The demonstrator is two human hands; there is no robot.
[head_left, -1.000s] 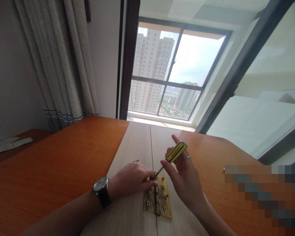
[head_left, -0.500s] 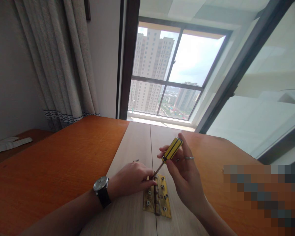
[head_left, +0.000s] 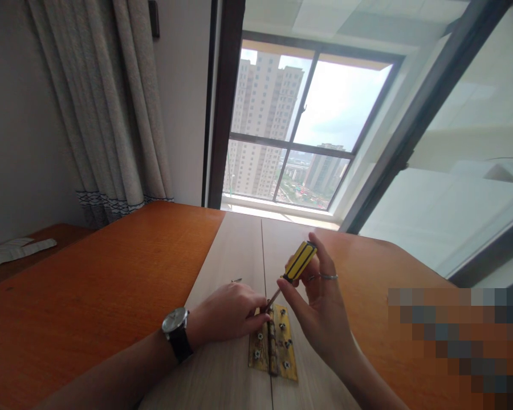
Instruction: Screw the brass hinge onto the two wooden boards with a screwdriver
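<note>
Grasping a screwdriver (head_left: 299, 262) in the right hand (head_left: 325, 319), with the thumb near the collar and bent fingers behind the handle. Yellow in the handle, striped black; slim and metallic in the shaft, slanting down leftward to the upper end of a hinge (head_left: 273, 348). Lying open and flat across the dark seam between two pale boards (head_left: 220, 367), with one leaf on each. Worn yellow metal, blotched with brown and dark stains, darkest along the ribbed knuckle. Dotted with cross-slotted screws (head_left: 286, 365): four on the right leaf, some seemingly tilted, and two visible on the left leaf, partly covered by the left hand (head_left: 231, 310). Curled together there, left thumb and forefinger at the shaft's lower end; cannot tell whether pinching shaft, screw or neither. Just beyond the left knuckles, a thin metal piece (head_left: 237, 280), too small to identify. To either side of the boards, an orange-brown wooden surface (head_left: 154, 250).
</note>
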